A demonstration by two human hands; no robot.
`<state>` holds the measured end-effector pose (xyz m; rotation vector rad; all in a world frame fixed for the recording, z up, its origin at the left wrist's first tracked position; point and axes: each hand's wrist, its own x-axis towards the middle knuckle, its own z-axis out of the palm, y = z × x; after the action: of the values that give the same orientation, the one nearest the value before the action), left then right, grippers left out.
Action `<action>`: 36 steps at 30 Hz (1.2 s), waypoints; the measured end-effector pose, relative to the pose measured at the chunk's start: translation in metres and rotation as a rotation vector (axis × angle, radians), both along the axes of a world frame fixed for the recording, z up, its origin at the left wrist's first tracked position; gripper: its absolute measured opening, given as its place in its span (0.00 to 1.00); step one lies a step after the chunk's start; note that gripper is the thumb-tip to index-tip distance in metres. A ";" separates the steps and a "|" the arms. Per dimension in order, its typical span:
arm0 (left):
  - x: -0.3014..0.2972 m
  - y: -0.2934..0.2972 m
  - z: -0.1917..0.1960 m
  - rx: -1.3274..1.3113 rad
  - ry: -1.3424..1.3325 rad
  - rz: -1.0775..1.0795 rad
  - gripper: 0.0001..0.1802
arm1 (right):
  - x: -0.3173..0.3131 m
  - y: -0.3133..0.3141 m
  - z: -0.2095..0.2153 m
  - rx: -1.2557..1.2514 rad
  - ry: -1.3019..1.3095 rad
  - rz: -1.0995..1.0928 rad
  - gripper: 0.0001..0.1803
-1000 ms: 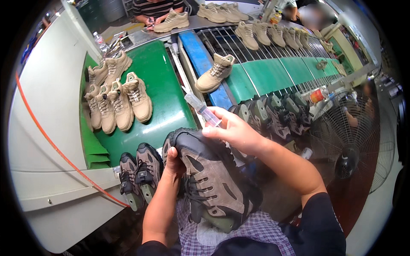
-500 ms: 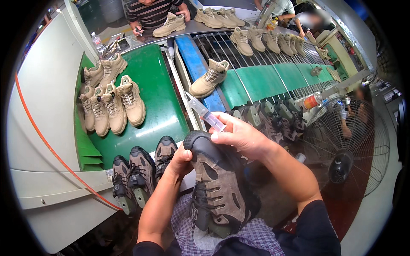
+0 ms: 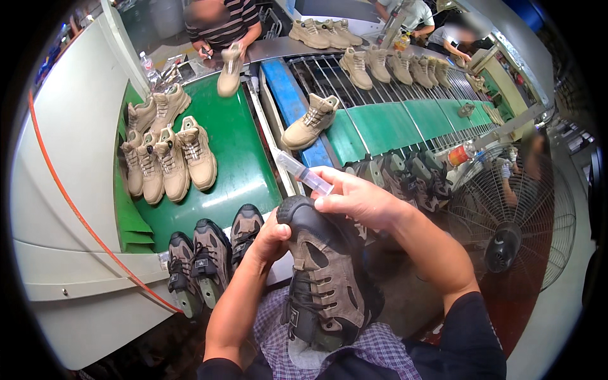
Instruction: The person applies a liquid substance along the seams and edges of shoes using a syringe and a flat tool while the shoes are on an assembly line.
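Observation:
A brown and black shoe (image 3: 323, 272) stands toe up over my lap, its laces facing me. Wrapped around the left side of its toe, my left hand (image 3: 271, 238) grips it. A clear plastic syringe (image 3: 305, 173) is held in my right hand (image 3: 354, 199), between thumb and fingers, just above the toe. The syringe slants up to the left, and its tip points away from the shoe. Left of my left hand, several similar brown and black shoes (image 3: 212, 253) lean against the edge of the green belt.
Several beige boots (image 3: 170, 164) stand on the green belt (image 3: 237, 158); one beige boot (image 3: 310, 121) rests at the blue beam (image 3: 285, 88). More boots line the metal rack (image 3: 316, 69). A caged fan (image 3: 506, 244) stands to my right. Across the belt a co-worker (image 3: 221, 25) holds a boot.
The co-worker across the belt has moved a beige boot left and turned it toe down over the green belt. My hands, the shoe and the syringe have barely shifted.

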<state>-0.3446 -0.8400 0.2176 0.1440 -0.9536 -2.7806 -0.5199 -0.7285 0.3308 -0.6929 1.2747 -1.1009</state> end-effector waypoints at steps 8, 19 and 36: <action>0.010 -0.012 -0.006 -0.050 -0.059 0.145 0.43 | -0.009 0.015 -0.018 -0.099 0.030 -0.259 0.25; 0.002 -0.087 -0.059 -0.547 -0.531 0.022 0.24 | 0.002 0.173 -0.112 -0.005 0.053 -0.768 0.18; -0.105 -0.117 -0.160 -0.948 -1.055 -0.431 0.52 | 0.029 0.277 -0.132 0.016 -0.017 -1.053 0.20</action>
<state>-0.4500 -0.9573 0.0580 1.4312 -2.6305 -2.0651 -0.4905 -0.4512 0.1986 0.0706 1.6686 -1.9115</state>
